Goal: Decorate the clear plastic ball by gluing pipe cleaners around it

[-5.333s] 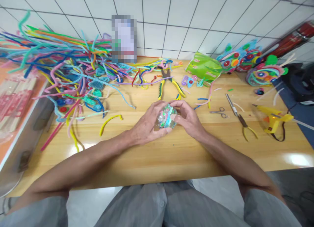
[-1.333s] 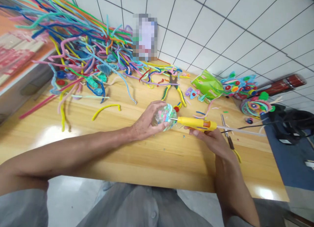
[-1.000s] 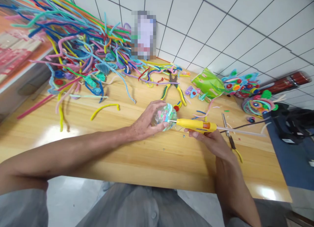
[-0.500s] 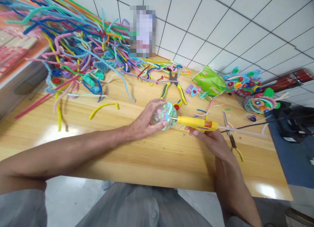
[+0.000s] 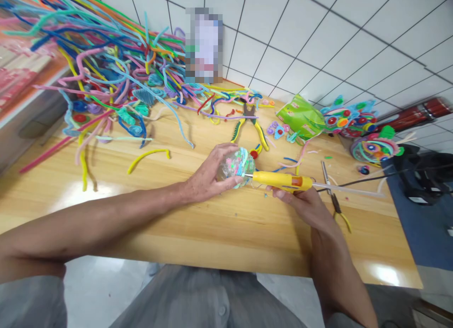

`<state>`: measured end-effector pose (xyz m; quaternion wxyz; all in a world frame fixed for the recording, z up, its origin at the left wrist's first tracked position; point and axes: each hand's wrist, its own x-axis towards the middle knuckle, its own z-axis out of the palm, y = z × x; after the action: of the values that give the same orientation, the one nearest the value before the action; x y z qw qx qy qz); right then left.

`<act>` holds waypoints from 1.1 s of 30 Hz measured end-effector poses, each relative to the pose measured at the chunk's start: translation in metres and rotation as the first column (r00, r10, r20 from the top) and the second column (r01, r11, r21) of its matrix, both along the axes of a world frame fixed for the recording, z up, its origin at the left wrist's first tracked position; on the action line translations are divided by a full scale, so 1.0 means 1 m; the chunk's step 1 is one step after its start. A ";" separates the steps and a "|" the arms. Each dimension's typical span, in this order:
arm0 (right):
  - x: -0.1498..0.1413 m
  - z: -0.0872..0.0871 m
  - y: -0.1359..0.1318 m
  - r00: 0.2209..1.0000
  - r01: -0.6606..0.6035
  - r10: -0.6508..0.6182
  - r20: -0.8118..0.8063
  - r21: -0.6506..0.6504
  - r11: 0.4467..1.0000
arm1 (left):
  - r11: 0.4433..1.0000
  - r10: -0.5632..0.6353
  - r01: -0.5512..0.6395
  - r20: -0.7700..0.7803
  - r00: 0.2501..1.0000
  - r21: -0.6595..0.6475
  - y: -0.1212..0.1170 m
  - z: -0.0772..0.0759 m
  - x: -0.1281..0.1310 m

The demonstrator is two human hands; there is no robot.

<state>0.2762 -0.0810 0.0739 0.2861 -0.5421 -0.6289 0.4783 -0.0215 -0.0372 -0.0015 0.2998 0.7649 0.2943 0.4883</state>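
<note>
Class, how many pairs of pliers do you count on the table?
2. Green-and-yellow pliers lie beyond the round piece; yellow-handled pliers lie to the right of the right hand. Others could be hidden under the colourful pile.

Place: we see a craft workshop (its wall [image 5: 276,40] tiled white).
Tools: glue gun [image 5: 274,179], pliers [image 5: 249,112].
Material: heaped pipe cleaners [image 5: 120,40].

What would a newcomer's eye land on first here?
Probably the yellow glue gun near the centre, held in the right hand, its tip at the clear rounded piece with colourful trim that the left hand holds. Next, the tangled heap of multicoloured pipe cleaners filling the upper left. Then the bright green packet toward the table's back right, by the tiled wall.
</note>
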 end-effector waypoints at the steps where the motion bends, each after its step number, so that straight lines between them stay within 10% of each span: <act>1: 0.000 0.000 0.000 1.000 0.005 -0.006 0.007 0.004 1.000 | 1.000 0.000 0.000 -0.003 1.000 0.001 0.000 0.000 0.000; 33: -0.001 -0.001 -0.005 0.998 0.037 -0.040 0.041 0.062 0.997 | 1.000 -0.014 0.014 0.001 1.000 -0.013 0.000 0.000 -0.001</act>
<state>0.2749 -0.0861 0.0733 0.2983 -0.5551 -0.6385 0.4418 -0.0223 -0.0370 -0.0018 0.3081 0.7647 0.2920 0.4848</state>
